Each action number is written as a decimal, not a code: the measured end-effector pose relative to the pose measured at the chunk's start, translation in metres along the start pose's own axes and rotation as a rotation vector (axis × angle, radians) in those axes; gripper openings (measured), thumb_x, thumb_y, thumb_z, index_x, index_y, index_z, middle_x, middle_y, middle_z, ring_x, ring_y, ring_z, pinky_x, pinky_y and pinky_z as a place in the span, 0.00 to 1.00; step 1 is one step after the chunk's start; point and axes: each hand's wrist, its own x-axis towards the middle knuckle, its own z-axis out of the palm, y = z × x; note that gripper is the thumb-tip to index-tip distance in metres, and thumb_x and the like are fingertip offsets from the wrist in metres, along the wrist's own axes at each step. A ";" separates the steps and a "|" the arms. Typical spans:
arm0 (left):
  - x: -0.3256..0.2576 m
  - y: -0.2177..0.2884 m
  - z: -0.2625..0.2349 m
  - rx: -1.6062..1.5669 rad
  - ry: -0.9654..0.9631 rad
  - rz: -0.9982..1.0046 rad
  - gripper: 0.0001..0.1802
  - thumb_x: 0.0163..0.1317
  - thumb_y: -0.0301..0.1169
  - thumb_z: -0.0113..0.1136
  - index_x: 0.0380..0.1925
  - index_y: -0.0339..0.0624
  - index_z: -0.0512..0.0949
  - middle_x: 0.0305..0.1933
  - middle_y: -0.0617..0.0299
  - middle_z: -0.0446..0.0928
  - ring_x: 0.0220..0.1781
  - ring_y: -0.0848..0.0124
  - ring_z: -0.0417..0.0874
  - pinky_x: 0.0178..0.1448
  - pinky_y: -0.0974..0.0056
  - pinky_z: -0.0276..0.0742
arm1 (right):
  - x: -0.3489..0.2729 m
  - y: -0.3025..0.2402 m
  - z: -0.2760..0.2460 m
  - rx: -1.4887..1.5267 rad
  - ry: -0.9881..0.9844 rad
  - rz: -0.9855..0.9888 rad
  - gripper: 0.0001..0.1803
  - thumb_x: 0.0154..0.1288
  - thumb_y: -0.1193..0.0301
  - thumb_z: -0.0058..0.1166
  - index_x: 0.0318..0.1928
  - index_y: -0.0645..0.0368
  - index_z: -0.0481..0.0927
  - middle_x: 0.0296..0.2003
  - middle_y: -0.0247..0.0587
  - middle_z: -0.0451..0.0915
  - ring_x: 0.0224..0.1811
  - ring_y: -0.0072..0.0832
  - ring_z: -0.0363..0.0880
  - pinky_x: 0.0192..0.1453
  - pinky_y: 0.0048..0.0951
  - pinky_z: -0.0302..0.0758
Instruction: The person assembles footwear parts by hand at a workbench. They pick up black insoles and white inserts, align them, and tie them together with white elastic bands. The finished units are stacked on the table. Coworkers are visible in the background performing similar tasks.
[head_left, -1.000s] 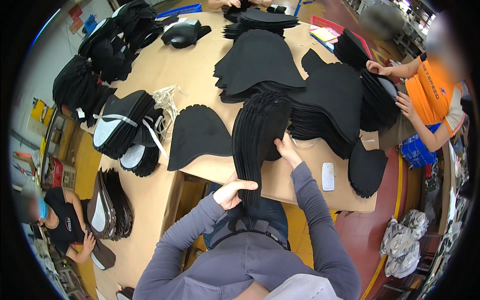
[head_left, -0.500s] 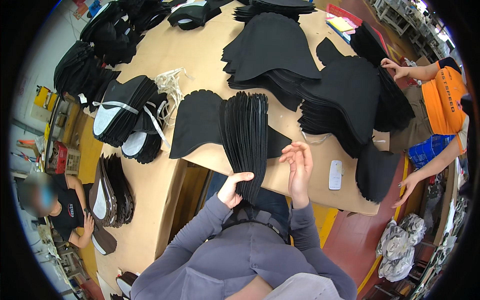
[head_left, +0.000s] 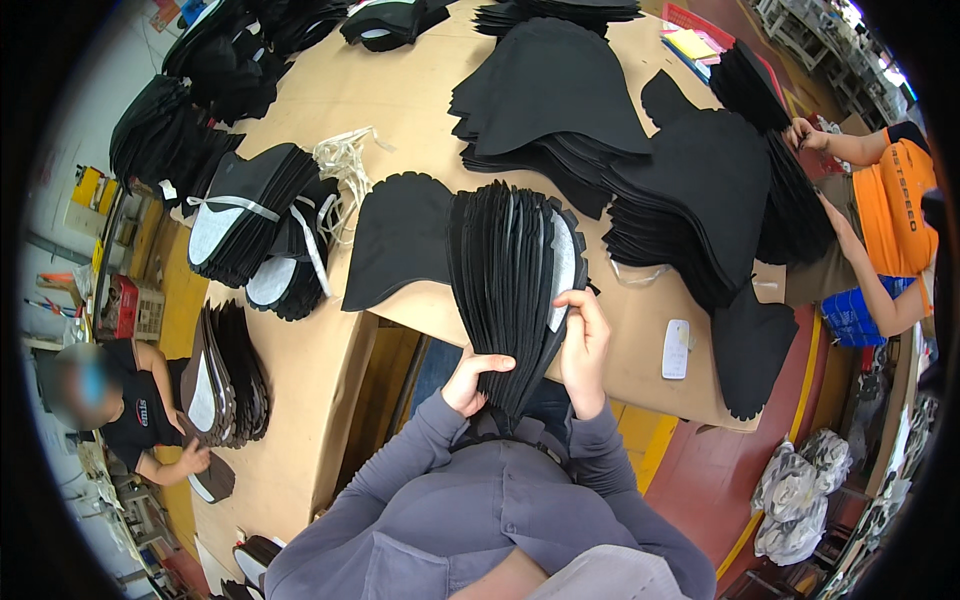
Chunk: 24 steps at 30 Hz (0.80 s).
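A thick bundle of black fabric pieces point(head_left: 495, 270) stands on edge in front of me, its layers fanned out at the top. My left hand point(head_left: 478, 380) grips its lower left side, thumb across the layers. On the right, my right hand point(head_left: 585, 345) is closed on the bundle's outermost piece, which shows a white patch point(head_left: 563, 270) and a notched edge. Under and left of the bundle lies a flat black piece point(head_left: 400, 245) with a scalloped top.
Large black stacks point(head_left: 555, 90) cover the table's right side. Tied bundles point(head_left: 245, 215) and white ribbons point(head_left: 343, 165) lie left. A white tag point(head_left: 676, 350) rests near the right edge. One co-worker point(head_left: 895, 190) stands right, another point(head_left: 150, 410) left beside brown pieces point(head_left: 215, 380).
My right hand has moved in from beside the bundle and closed on its right side. The bundle has spread open, exposing white patches. Both co-workers' hands have shifted.
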 end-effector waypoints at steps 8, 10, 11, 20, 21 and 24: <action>0.003 -0.004 -0.007 0.026 -0.014 0.029 0.37 0.47 0.22 0.63 0.62 0.30 0.66 0.55 0.50 0.77 0.55 0.61 0.81 0.61 0.60 0.78 | 0.003 -0.021 0.007 0.052 0.042 0.119 0.08 0.63 0.79 0.58 0.43 0.63 0.79 0.33 0.29 0.75 0.21 0.09 0.57 0.23 0.17 0.53; 0.003 -0.003 -0.007 0.022 -0.025 0.015 0.37 0.47 0.21 0.62 0.62 0.32 0.66 0.55 0.51 0.77 0.56 0.61 0.80 0.61 0.60 0.78 | -0.003 -0.008 0.006 0.038 0.085 0.176 0.11 0.64 0.80 0.57 0.47 0.62 0.76 0.37 0.31 0.75 0.23 0.09 0.57 0.24 0.16 0.54; 0.003 -0.003 -0.007 0.015 -0.031 0.004 0.37 0.47 0.20 0.61 0.62 0.34 0.67 0.55 0.53 0.77 0.56 0.62 0.80 0.61 0.60 0.78 | -0.005 -0.004 0.005 0.031 0.106 0.205 0.13 0.64 0.80 0.56 0.49 0.62 0.74 0.39 0.32 0.75 0.24 0.09 0.58 0.24 0.16 0.55; 0.003 -0.007 -0.011 0.056 0.001 0.027 0.41 0.45 0.22 0.63 0.64 0.33 0.65 0.59 0.51 0.75 0.61 0.61 0.76 0.67 0.61 0.71 | 0.002 -0.022 0.010 -0.215 0.036 -0.033 0.23 0.62 0.81 0.54 0.57 0.62 0.68 0.47 0.47 0.81 0.70 0.46 0.64 0.72 0.51 0.56; 0.004 -0.007 -0.011 0.046 0.001 0.032 0.41 0.45 0.22 0.63 0.65 0.33 0.64 0.59 0.52 0.74 0.61 0.62 0.76 0.68 0.61 0.71 | 0.002 -0.027 0.012 -0.144 0.040 0.020 0.23 0.63 0.79 0.57 0.58 0.63 0.68 0.44 0.46 0.83 0.70 0.46 0.64 0.72 0.49 0.57; 0.002 -0.004 -0.007 0.049 -0.006 0.041 0.43 0.45 0.22 0.63 0.66 0.33 0.62 0.61 0.52 0.73 0.62 0.61 0.75 0.68 0.61 0.70 | 0.004 -0.029 0.012 -0.211 -0.002 -0.049 0.29 0.63 0.77 0.60 0.62 0.63 0.65 0.54 0.51 0.78 0.69 0.45 0.65 0.70 0.42 0.61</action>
